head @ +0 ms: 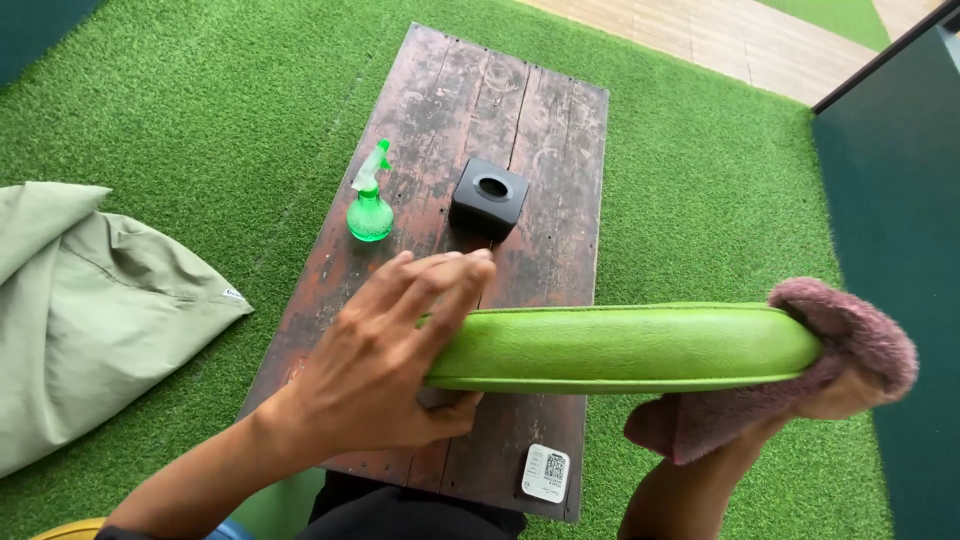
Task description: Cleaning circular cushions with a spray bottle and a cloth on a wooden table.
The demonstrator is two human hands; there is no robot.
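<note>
Your left hand (385, 355) clasps one end of the green padded leather cushion (625, 348); your right hand (800, 410), under a fuzzy mauve cloth (850, 345), grips the other end. It looks light, soft and smooth-skinned, so grip the edges.

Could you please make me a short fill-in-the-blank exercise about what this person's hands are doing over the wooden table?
1. The left hand grips one end of a long ____ cushion.
2. The right hand presses a fuzzy ____ cloth on its other end.
3. On the wooden table, a green spray bottle stands beside a ____ box.

Missing words: green; purple; black
</note>
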